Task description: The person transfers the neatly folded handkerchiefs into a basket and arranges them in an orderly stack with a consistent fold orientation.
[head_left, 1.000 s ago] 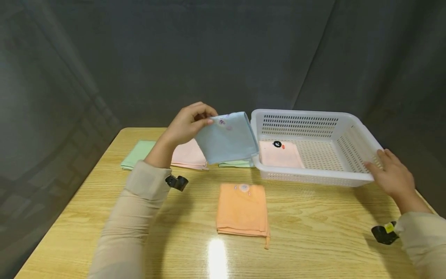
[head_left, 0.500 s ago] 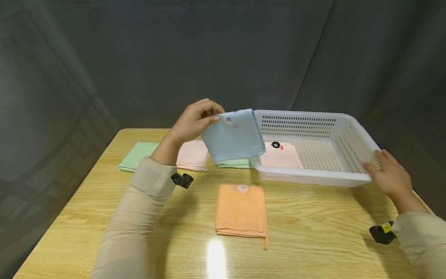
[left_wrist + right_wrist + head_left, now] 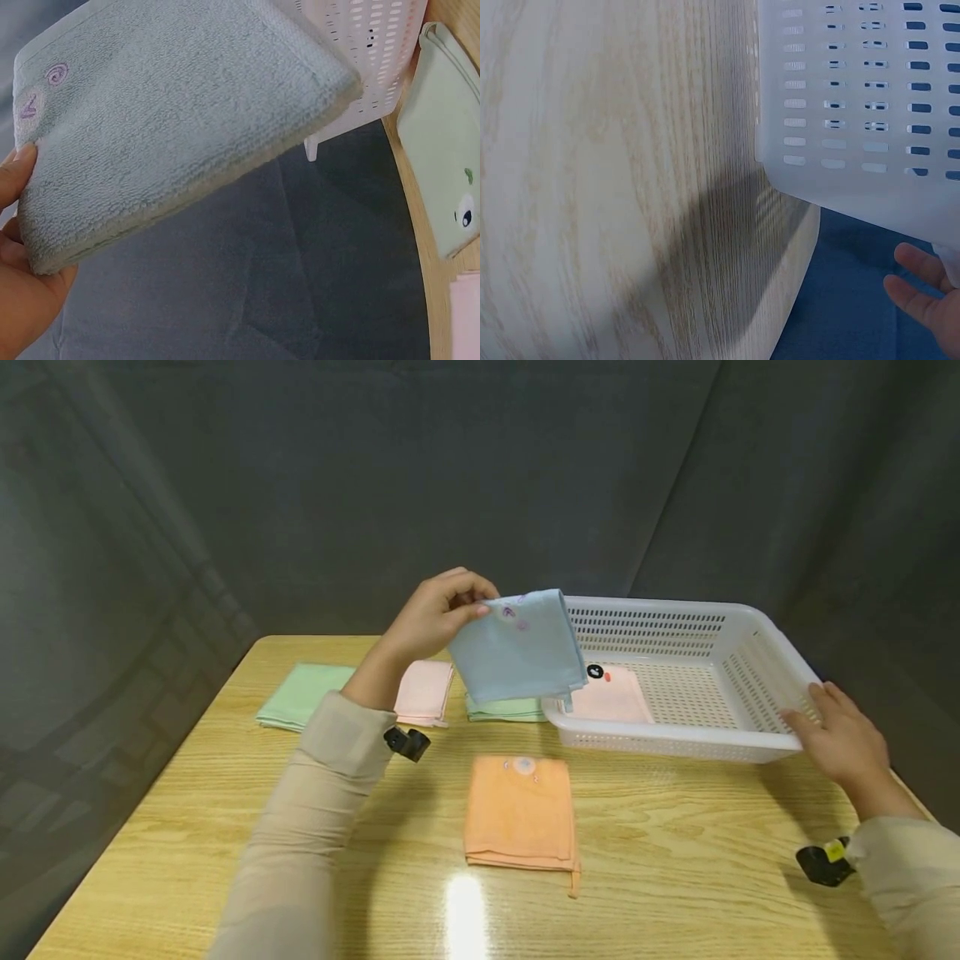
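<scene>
- Left hand (image 3: pixel 433 620) pinches a folded light-blue terry cloth (image 3: pixel 521 652), raised at the left end of a white perforated plastic basket (image 3: pixel 675 743).
- Right hand (image 3: pixel 847 739) grips the basket's right rim.
- Folded orange cloth (image 3: pixel 517 814) lies on the wood-grain surface (image 3: pixel 675 868).

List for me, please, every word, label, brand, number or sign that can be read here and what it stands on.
No words, brands or numbers can be read.
Blue terry towel: a purple spiral and a V-like mark; I cannot tell if that is a letter.
Yellow sticker on the right wrist camera: too small to read.
Pink towel in the plastic basket: black patch and orange spot, no legible text.
</scene>
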`<state>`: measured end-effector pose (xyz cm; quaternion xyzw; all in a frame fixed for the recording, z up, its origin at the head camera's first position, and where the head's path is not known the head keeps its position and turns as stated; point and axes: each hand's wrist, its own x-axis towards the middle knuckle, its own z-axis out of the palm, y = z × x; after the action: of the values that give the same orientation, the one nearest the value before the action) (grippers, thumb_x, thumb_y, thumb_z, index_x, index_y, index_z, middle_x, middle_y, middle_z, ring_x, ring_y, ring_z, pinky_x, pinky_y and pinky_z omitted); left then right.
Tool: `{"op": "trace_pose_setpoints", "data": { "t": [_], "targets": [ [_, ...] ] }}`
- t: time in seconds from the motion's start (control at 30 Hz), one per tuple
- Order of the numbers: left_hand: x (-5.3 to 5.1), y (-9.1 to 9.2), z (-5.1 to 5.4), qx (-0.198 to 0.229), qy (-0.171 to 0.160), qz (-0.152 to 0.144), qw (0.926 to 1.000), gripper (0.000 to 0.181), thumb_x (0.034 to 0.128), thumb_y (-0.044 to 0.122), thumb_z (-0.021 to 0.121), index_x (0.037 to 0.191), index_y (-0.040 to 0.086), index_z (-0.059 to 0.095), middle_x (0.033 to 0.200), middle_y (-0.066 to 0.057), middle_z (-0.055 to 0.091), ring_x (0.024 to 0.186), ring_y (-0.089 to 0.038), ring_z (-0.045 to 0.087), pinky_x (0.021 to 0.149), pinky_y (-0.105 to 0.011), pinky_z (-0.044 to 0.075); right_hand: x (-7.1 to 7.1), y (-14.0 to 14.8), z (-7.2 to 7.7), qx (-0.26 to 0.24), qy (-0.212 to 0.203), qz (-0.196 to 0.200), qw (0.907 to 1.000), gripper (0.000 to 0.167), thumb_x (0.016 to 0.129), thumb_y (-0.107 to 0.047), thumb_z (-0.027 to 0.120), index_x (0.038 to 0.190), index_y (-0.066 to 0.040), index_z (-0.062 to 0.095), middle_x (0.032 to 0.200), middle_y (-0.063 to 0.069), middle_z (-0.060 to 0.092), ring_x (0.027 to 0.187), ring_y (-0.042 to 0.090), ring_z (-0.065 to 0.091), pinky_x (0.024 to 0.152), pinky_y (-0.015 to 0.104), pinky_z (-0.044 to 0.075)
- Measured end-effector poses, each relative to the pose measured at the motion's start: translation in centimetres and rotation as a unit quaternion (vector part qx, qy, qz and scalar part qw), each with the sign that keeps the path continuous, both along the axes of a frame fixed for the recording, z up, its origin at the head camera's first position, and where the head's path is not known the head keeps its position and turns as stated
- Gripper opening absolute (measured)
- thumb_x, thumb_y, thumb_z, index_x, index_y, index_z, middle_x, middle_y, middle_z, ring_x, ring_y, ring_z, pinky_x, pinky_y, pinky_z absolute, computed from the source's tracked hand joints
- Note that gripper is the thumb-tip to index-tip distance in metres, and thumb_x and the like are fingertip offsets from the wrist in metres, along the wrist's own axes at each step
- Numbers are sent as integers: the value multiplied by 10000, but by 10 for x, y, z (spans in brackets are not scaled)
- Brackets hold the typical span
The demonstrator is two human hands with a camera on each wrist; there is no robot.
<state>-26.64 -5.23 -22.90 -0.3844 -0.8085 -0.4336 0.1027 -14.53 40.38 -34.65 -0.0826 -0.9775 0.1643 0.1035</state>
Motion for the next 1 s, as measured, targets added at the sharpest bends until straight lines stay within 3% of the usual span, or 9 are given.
{"op": "trace_pose_setpoints", "data": {
  "t": [0.33,0.57,0.83,1.0],
  "targets": [
    [-1,10,0,183,-23,-52,9998,117,824,84,564,918,42,619,807,-46,487,710,-151,411,621,-246,353,0,-1,0,27,4,-38,10000,651,908,-367,293,1322,85,74,1342,317,44,1175,517,88,843,635,126],
    [-4,19,-1,325,-292,2,9990,140,836,88,544,944,35,615,802,-51,466,698,-159,384,599,-238,330,-1,-2,-1,34,10,-49,10000,653,909,-373,287,1323,85,75,1342,319,50,1173,517,94,839,634,134],
    [23,28,18,296,-425,88,9986,143,848,26,511,952,-32,591,804,-77,463,715,-185,381,612,-225,321,-1,-2,-1,3,-21,-29,10000,657,910,-373,287,1322,88,64,1341,323,40,1181,511,75,842,637,123],
    [27,33,21,338,-383,138,9986,144,846,25,512,951,-35,592,811,-83,469,714,-181,382,611,-219,320,0,-1,1,41,-16,3,10000,652,911,-365,288,1322,88,61,1340,323,41,1173,519,85,839,636,130]
  ]
}}
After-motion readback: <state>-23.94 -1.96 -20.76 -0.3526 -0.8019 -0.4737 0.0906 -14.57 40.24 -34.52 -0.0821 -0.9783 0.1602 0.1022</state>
